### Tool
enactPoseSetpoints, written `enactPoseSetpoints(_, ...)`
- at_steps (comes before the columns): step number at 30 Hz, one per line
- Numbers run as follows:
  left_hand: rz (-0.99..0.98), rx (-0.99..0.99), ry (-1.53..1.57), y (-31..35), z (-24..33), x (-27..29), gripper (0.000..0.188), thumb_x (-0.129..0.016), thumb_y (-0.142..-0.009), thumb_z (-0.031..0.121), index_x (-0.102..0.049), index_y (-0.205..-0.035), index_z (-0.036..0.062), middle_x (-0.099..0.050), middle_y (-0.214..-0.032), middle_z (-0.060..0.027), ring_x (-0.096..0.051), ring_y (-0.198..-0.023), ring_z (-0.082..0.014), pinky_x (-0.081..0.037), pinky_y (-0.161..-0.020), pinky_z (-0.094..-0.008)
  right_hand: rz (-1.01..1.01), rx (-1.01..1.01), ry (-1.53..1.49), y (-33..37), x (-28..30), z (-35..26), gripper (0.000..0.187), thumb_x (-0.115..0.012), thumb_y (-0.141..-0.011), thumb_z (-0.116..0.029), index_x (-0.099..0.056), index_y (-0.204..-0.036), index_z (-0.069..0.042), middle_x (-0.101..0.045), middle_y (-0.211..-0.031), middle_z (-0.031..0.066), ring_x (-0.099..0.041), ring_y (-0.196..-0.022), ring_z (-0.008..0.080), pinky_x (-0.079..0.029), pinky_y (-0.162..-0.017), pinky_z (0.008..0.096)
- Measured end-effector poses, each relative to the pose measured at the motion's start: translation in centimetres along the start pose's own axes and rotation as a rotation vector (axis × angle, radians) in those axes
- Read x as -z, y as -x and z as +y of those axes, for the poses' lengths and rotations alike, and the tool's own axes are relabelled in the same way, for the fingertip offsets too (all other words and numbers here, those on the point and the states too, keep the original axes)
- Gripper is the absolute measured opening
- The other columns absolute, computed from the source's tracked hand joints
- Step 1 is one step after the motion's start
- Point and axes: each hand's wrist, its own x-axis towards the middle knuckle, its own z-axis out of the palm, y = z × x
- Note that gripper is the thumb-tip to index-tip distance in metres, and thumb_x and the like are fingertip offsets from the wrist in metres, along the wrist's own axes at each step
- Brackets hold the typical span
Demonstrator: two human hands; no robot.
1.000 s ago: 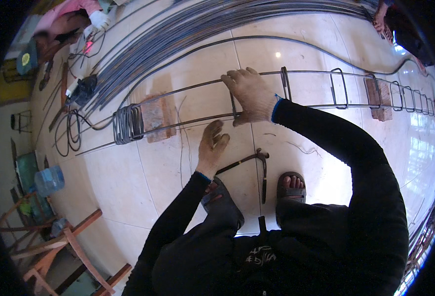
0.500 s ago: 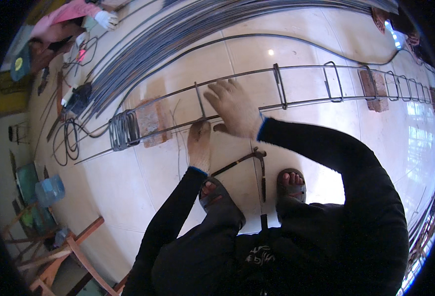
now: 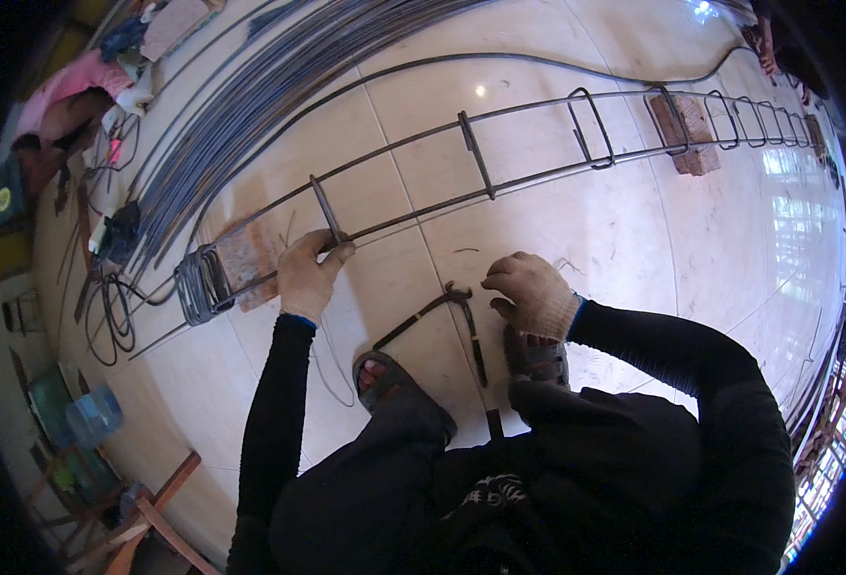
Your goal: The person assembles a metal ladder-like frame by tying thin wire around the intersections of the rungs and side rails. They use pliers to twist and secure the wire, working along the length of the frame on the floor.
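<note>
A long cage of steel bars (image 3: 538, 177) with rectangular stirrups lies across the tiled floor, resting on brick blocks. My left hand (image 3: 310, 276), in a worn work glove, grips a stirrup (image 3: 327, 213) where it meets the lower bar. My right hand (image 3: 534, 292), also gloved, is curled just right of a hooked metal tying tool (image 3: 442, 307) that lies on the floor between my sandalled feet; whether it touches or holds anything I cannot tell. A stack of loose stirrups (image 3: 200, 286) is bunched on the cage's left end.
A bundle of long rebar (image 3: 279, 86) runs along the far side. Brick blocks (image 3: 683, 132) support the cage. Cables and a power tool (image 3: 116, 240) lie at left, with a blue water bottle (image 3: 92, 417) and wooden trestle (image 3: 154, 513). Another person (image 3: 54, 110) in pink crouches far left.
My right hand left the cage's upper bar and came down near the tool by my feet. My left hand moved up from the floor and gripped a stirrup on the cage.
</note>
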Motion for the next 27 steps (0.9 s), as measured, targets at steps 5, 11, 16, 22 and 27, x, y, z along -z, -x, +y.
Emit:
enactPoseSetpoints(5,0.149,-0.147,-0.132,0.3,-0.7,-1.0,0.028,-0.085,-0.094,0.034,-0.08,-0.097,0.006,-0.076,-0.088,-0.0137,-0.071,-0.084,-0.038,-0.054,-0.078,-0.0472,0.016,-0.048,0.013,0.7,0.3,1.1,0.028,-0.079,-0.092,-0.017,-0.08,-0.118,-0.005,-0.074,-0.124,0.013,-0.068,-0.118,0.0359,-0.056,-0.104,0.0491)
enactPoseSetpoints(11,0.273,-0.227,-0.173,0.9,-0.4,-2.5,0.032,-0.094,-0.082,0.034,-0.077,-0.095,0.0089,-0.074,-0.089,-0.0094,-0.07,-0.087,-0.0354,-0.052,-0.078,-0.0482,0.067,-0.087,0.006,0.2,1.6,1.6,0.031,-0.08,-0.092,-0.014,-0.08,-0.121,-0.004,-0.075,-0.127,0.0143,-0.068,-0.122,0.0363,-0.056,-0.106,0.0486)
enactPoseSetpoints(16,0.329,-0.239,-0.267,1.2,-0.6,-3.4,0.035,-0.096,-0.078,0.037,-0.077,-0.092,0.0109,-0.073,-0.088,-0.0066,-0.069,-0.087,-0.0329,-0.05,-0.076,-0.048,0.162,-0.046,0.035,-1.3,1.7,1.7,0.028,-0.079,-0.09,-0.015,-0.081,-0.117,-0.007,-0.075,-0.121,0.0119,-0.068,-0.118,0.0347,-0.056,-0.103,0.0484)
enactPoseSetpoints(22,0.418,-0.308,-0.256,0.3,-2.7,-4.5,0.042,-0.092,-0.083,0.051,-0.074,-0.085,0.0126,-0.064,-0.074,-0.0038,-0.063,-0.072,-0.0292,-0.046,-0.069,-0.0465,0.21,0.016,0.052,-2.2,1.0,1.6,0.031,-0.081,-0.088,-0.015,-0.08,-0.118,-0.008,-0.075,-0.12,0.0108,-0.068,-0.118,0.0345,-0.056,-0.103,0.049)
enactPoseSetpoints(27,0.406,-0.306,-0.214,0.5,-2.8,-4.4,0.043,-0.089,-0.084,0.054,-0.073,-0.082,0.0137,-0.06,-0.07,-0.0022,-0.061,-0.068,-0.0277,-0.044,-0.067,-0.0453,0.182,0.047,0.053,-2.8,2.8,1.0,0.026,-0.083,-0.089,-0.012,-0.081,-0.114,-0.007,-0.076,-0.118,0.0113,-0.07,-0.114,0.0349,-0.058,-0.1,0.0483)
